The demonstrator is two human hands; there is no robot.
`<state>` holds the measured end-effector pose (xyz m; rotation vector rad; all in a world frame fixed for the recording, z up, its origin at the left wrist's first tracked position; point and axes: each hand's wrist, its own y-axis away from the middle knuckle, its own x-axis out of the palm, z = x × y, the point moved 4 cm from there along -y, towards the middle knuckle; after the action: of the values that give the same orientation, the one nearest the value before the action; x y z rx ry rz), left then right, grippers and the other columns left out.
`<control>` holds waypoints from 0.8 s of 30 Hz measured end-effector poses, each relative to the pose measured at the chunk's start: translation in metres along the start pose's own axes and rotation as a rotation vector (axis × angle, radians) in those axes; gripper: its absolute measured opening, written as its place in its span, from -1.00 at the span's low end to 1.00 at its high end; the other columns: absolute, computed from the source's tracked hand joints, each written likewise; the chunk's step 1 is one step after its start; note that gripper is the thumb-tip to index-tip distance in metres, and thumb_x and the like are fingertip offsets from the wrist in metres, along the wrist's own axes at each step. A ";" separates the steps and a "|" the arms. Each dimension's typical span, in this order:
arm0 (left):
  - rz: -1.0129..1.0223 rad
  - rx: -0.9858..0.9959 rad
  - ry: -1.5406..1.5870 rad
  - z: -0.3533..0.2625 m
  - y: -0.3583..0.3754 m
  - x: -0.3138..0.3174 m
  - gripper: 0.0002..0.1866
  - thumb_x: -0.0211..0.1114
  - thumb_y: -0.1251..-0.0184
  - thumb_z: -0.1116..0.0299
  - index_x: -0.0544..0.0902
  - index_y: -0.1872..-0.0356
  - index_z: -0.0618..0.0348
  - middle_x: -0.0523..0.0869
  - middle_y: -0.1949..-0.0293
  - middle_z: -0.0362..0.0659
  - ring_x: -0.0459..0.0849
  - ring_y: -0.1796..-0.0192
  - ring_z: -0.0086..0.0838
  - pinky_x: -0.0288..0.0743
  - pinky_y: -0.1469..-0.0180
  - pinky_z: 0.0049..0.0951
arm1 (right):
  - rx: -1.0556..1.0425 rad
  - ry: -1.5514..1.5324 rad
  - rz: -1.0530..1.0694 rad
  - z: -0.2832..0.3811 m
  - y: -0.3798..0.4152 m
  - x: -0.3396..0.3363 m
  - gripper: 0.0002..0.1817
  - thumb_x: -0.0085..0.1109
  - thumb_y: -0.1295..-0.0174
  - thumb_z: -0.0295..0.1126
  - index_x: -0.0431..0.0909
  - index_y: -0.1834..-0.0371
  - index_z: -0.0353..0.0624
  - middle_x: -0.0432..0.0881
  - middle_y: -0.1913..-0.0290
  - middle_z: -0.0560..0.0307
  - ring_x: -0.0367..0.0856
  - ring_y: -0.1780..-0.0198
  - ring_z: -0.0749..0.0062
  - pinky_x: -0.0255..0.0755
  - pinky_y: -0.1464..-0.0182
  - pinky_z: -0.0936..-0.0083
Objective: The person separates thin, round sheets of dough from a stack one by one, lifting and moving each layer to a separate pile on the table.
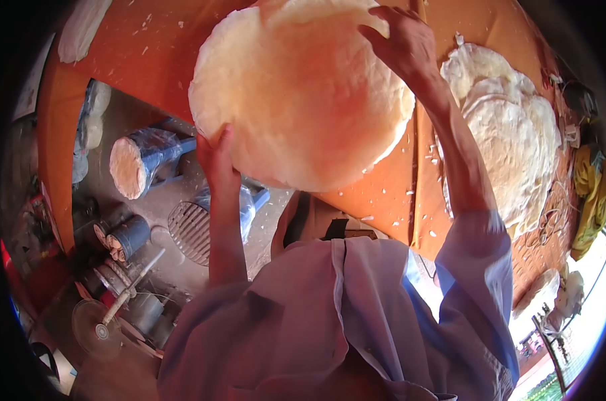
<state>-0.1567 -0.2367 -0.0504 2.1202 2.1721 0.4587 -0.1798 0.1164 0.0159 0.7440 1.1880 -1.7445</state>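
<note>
A large, thin, round flatbread sheet [303, 100], pale and letting light through, is held up in front of me. My left hand [217, 155] grips its lower left edge, thumb on the near face and the other fingers hidden behind. At the upper right rim is my right hand [406, 43], its thumb and finger curved and spread apart over the sheet's edge. A pile of similar pale sheets [507, 134] lies on the orange-covered table [376, 207] to the right.
Pale crumbs dot the orange cover. Down on the left are a blue stool with a round top [128, 168], a slatted round stool [189, 230], dark cylindrical containers [129, 238] and a fan [101, 331]. A yellow cloth [589, 200] hangs at the far right.
</note>
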 end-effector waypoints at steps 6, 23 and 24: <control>0.038 0.067 -0.029 0.000 0.000 0.002 -0.43 0.18 -0.31 0.54 0.27 -0.34 0.25 0.48 -0.23 -0.05 0.53 -0.20 -0.34 0.46 -0.19 -0.34 | 0.121 -0.041 0.185 -0.026 -0.053 0.052 -0.49 0.43 0.11 -0.04 0.65 0.17 -0.18 0.69 0.31 -0.16 0.66 0.15 -0.03 0.52 0.08 0.19; 0.008 -0.037 -0.079 -0.006 -0.003 0.014 -0.45 0.14 -0.36 0.44 0.25 -0.34 0.30 0.48 -0.22 -0.01 0.53 -0.19 -0.31 0.45 -0.20 -0.31 | -0.070 -0.078 0.105 -0.067 -0.049 0.063 -0.55 0.30 -0.05 -0.08 0.61 0.16 -0.23 0.64 0.19 -0.24 0.63 0.08 -0.07 0.49 0.04 0.19; 0.006 -0.024 -0.101 -0.004 -0.003 0.011 -0.46 0.14 -0.36 0.43 0.25 -0.34 0.30 0.48 -0.22 -0.01 0.53 -0.19 -0.30 0.45 -0.21 -0.31 | -0.093 -0.105 0.100 -0.073 -0.047 0.070 -0.55 0.28 -0.07 -0.10 0.59 0.10 -0.23 0.64 0.17 -0.24 0.62 0.06 -0.07 0.48 0.02 0.18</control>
<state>-0.1613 -0.2267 -0.0456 2.0900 2.0958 0.3676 -0.2530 0.1690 -0.0502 0.6382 1.1338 -1.6153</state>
